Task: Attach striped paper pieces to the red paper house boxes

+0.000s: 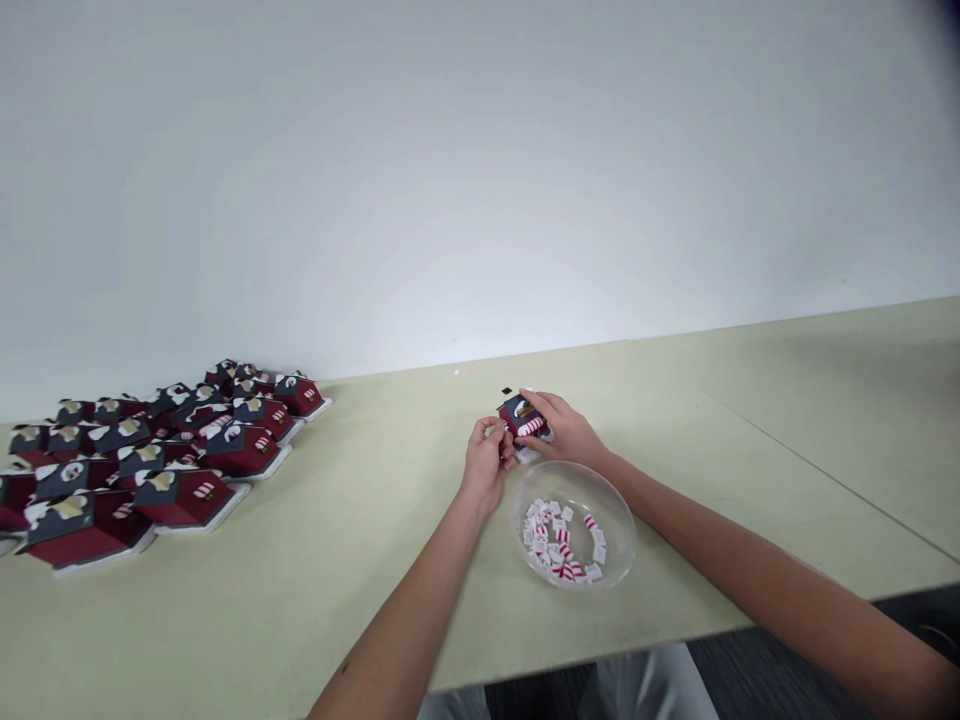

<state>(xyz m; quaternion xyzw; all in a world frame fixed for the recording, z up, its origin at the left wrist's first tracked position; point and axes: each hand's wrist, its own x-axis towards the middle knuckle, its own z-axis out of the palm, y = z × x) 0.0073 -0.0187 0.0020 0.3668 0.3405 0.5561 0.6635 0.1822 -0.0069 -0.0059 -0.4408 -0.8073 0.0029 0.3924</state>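
Note:
A small toy house (519,412) with dark red walls, a dark snow-capped roof and a red-and-white striped awning is between my hands, just beyond the bowl. My right hand (564,430) wraps round its right side, thumb in front and fingers over the top. At its left front, my left hand (487,452) has its fingertips pinched together against the wall; what they hold, if anything, is too small to make out. Nearest to me stands a clear round bowl (621,540) with many small white and red-striped pieces (551,540) in it.
Many similar red houses (238,448) with dark snowy roofs stand packed together at the left of the pale table (360,590). A small black piece (507,391) lies behind the held house. A white wall (480,180) borders the table's far edge.

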